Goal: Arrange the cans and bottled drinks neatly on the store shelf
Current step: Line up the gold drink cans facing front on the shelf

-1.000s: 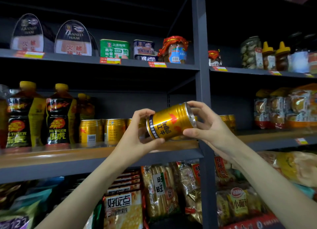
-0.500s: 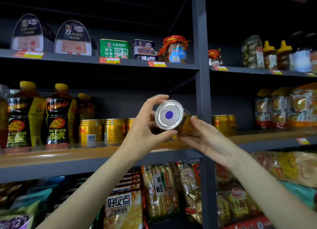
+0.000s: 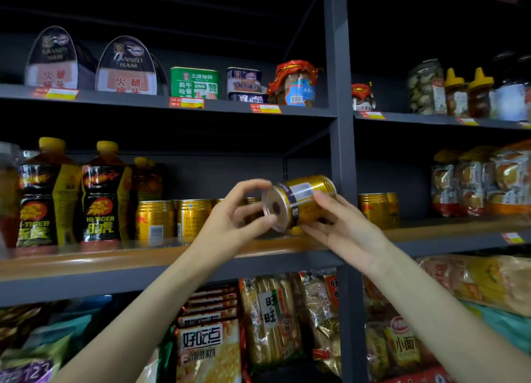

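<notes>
Can (image 3: 298, 203) now lies tilted on its side above the wooden shelf (image 3: 115, 256), silver end swung leftward — half a second ago it faced the camera. Right hand (image 3: 342, 227) cups it from beneath; left hand (image 3: 230, 224), fingers curled, touches only its rim. "HI-TIGER" bottles (image 3: 100, 193) and gold cans (image 3: 172, 219) stand left; "CANNED HAM" tins (image 3: 126, 66) above.

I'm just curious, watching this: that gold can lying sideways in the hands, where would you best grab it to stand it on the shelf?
Grip the gold can around its round side wall, coming from the right, where the right hand already cradles it. Its silver end faces left toward the left hand, so the smooth side is the freest part.
</notes>
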`<state>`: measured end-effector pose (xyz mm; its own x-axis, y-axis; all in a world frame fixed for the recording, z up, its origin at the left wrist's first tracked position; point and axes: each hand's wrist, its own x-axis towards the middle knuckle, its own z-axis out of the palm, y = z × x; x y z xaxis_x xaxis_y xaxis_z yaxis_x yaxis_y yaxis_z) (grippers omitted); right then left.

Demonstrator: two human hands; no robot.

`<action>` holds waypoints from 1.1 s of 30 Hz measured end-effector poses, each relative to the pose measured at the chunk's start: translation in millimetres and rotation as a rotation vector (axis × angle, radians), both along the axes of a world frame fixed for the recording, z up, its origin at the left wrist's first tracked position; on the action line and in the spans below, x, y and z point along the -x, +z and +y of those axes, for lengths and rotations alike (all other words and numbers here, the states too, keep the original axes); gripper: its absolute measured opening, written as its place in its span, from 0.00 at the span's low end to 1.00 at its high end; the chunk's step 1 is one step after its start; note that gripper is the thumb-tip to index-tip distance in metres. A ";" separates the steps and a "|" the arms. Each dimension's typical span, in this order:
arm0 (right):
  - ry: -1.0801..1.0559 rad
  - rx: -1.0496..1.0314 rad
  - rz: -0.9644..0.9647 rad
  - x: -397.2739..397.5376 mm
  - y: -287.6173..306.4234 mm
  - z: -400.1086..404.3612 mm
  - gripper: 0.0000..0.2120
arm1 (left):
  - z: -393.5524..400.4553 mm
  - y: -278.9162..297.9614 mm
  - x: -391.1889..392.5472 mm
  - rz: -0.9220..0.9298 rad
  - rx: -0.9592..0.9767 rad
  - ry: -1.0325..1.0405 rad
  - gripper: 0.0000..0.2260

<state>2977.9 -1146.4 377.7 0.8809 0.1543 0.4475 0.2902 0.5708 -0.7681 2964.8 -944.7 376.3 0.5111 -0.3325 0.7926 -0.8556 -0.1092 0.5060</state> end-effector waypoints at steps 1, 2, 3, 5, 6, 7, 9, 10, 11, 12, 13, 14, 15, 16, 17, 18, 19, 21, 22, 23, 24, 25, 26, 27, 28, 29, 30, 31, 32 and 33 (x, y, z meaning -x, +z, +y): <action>-0.046 -0.017 -0.026 1.0 2.9 -0.3 0.30 | 2.3 -1.5 -1.2 0.060 0.017 -0.022 0.17; -0.090 -0.029 -0.040 2.6 5.3 -0.2 0.30 | 4.0 -3.6 -2.8 0.086 -0.009 0.000 0.15; -0.137 -0.028 -0.050 5.0 7.0 -0.3 0.30 | 4.3 -6.7 -3.5 0.100 -0.058 0.030 0.14; -0.240 0.030 -0.096 10.6 7.4 -1.3 0.31 | 1.6 -12.8 -5.5 0.110 -0.145 0.087 0.15; -0.295 0.096 -0.142 12.3 6.4 -2.6 0.33 | -0.1 -15.2 -6.9 0.112 -0.149 0.106 0.16; -0.353 0.176 -0.199 14.2 4.8 -4.1 0.36 | -1.3 -16.7 -8.2 0.118 -0.136 0.120 0.16; -0.495 0.373 -0.363 17.5 1.7 -7.6 0.39 | -1.8 -17.4 -11.3 0.119 -0.118 0.149 0.15; -0.582 0.502 -0.475 18.2 0.2 -9.5 0.39 | -0.8 -17.0 -13.6 0.111 -0.114 0.170 0.14; -0.680 0.646 -0.583 18.1 -1.4 -11.2 0.41 | 0.7 -16.3 -16.0 0.103 -0.106 0.197 0.13; -0.780 0.778 -0.676 16.9 -3.3 -12.6 0.43 | 1.8 -15.8 -18.1 0.096 -0.091 0.224 0.12; -0.863 0.872 -0.753 15.9 -5.6 -13.7 0.44 | 2.9 -15.5 -19.7 0.091 -0.071 0.248 0.12; -0.912 0.920 -0.811 15.1 -7.9 -14.8 0.43 | 3.3 -15.4 -21.2 0.087 -0.049 0.268 0.12; -0.934 0.935 -0.856 14.0 -9.9 -16.4 0.42 | 3.3 -15.4 -21.9 0.082 -0.033 0.285 0.12; -0.943 0.928 -0.894 12.3 -11.5 -18.6 0.41 | 2.5 -15.7 -22.6 0.075 -0.030 0.301 0.12; -0.947 0.910 -0.928 11.0 -12.8 -20.9 0.41 | 1.3 -16.1 -23.0 0.060 -0.041 0.318 0.12; -0.948 0.886 -0.956 9.6 -13.8 -23.2 0.42 | -0.2 -16.5 -23.6 0.040 -0.060 0.339 0.12; -0.941 0.855 -0.978 9.0 -14.7 -24.5 0.43 | -1.7 -16.7 -24.1 0.019 -0.079 0.361 0.12; -0.912 0.798 -0.993 10.2 -15.4 -24.8 0.44 | -3.7 -17.4 -24.9 -0.024 -0.105 0.407 0.13; -0.896 0.777 -0.996 11.6 -15.2 -24.4 0.43 | -4.3 -18.1 -24.9 -0.042 -0.115 0.425 0.13; -0.884 0.758 -1.001 12.9 -14.8 -24.2 0.43 | -4.9 -18.6 -24.7 -0.062 -0.126 0.439 0.13; -0.881 0.743 -1.007 14.1 -14.0 -24.0 0.43 | -5.5 -19.0 -24.2 -0.085 -0.141 0.451 0.13; -0.884 0.731 -1.009 15.1 -13.0 -23.9 0.42 | -6.3 -18.7 -22.8 -0.110 -0.160 0.462 0.13; -0.890 0.719 -1.010 15.9 -12.0 -24.0 0.42 | -7.6 -18.2 -21.1 -0.135 -0.178 0.474 0.13; -0.895 0.708 -1.010 15.9 -11.4 -24.1 0.41 | -9.0 -17.4 -19.0 -0.158 -0.191 0.484 0.13; -0.903 0.700 -1.013 15.5 -11.4 -24.5 0.41 | -10.8 -16.2 -17.1 -0.178 -0.199 0.489 0.13; -0.912 0.693 -1.021 14.8 -11.7 -25.3 0.40 | -12.9 -15.0 -15.1 -0.193 -0.201 0.489 0.13; -0.922 0.686 -1.031 13.8 -12.1 -26.6 0.39 | -15.1 -13.9 -13.4 -0.205 -0.203 0.486 0.13; -0.934 0.682 -1.042 12.8 -12.2 -28.2 0.39 | -17.5 -13.0 -11.9 -0.215 -0.207 0.484 0.14; -0.949 0.687 -1.056 11.8 -11.9 -29.9 0.38 | -19.7 -12.2 -11.1 -0.223 -0.213 0.485 0.14; -0.967 0.701 -1.078 10.9 -11.7 -31.7 0.38 | -21.9 -11.4 -10.5 -0.227 -0.219 0.489 0.14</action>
<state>2966.9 -1178.1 366.0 0.1018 0.1855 0.9774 0.8676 -0.4972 0.0040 2975.3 -966.6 365.0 0.4721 -0.2692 0.8395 -0.7640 -0.6001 0.2372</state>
